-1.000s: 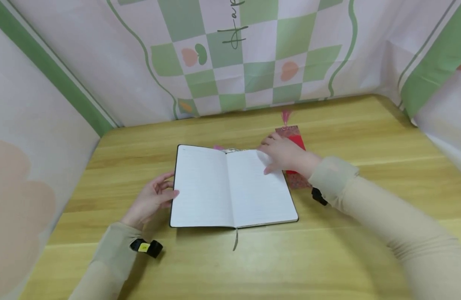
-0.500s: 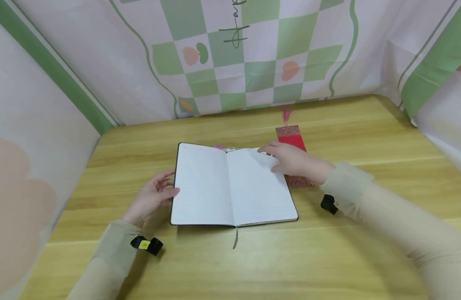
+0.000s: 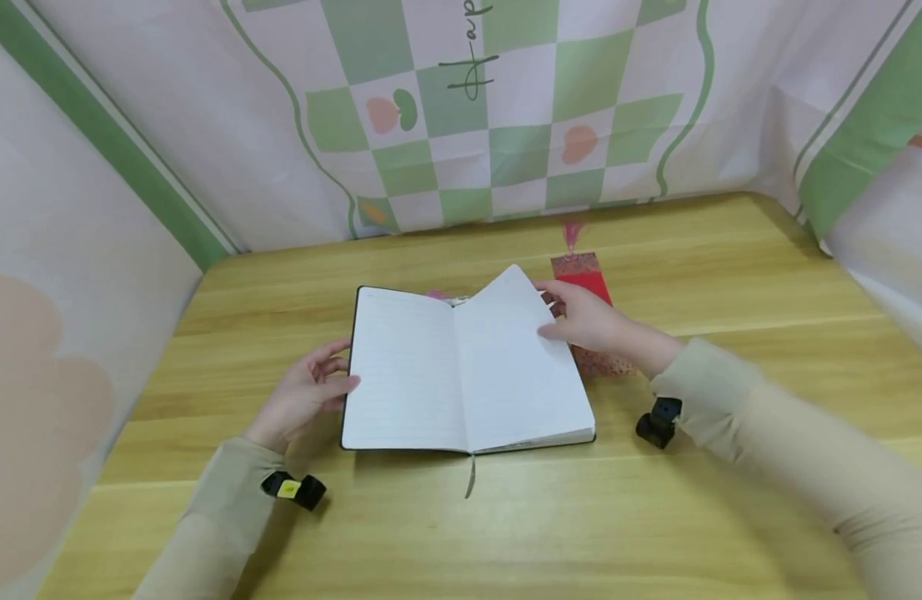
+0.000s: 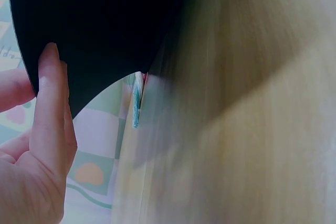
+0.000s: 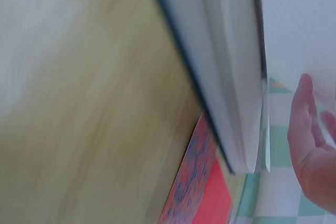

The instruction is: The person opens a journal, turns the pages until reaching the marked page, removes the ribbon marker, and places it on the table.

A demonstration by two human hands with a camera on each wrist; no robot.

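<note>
A notebook (image 3: 404,367) with a black cover (image 4: 105,19) lies spread at faintly ruled pages. My left hand (image 3: 303,396) holds its left edge, thumb over the page and fingers against the cover's underside; that side is raised off the table in the left wrist view. At the right edge, my right hand (image 3: 592,321) pinches a right-hand page (image 3: 509,358), thumb on top and fingers partly hidden behind it. That page's top corner stands up in a point. The right wrist view shows the thick page block (image 5: 231,72) beside this hand.
A red patterned card (image 3: 578,265) with a pink tassel (image 3: 573,235) lies partly behind my right hand. Something pink (image 3: 436,294) peeks out behind the notebook's top edge. A grey ribbon (image 3: 472,479) hangs from the spine onto the wooden table (image 3: 431,533). A checkered cloth (image 3: 461,158) rises behind.
My right hand has slid from the top right corner toward the right edge, and the page's top corner has lifted and bent up. The left hand stays in place.
</note>
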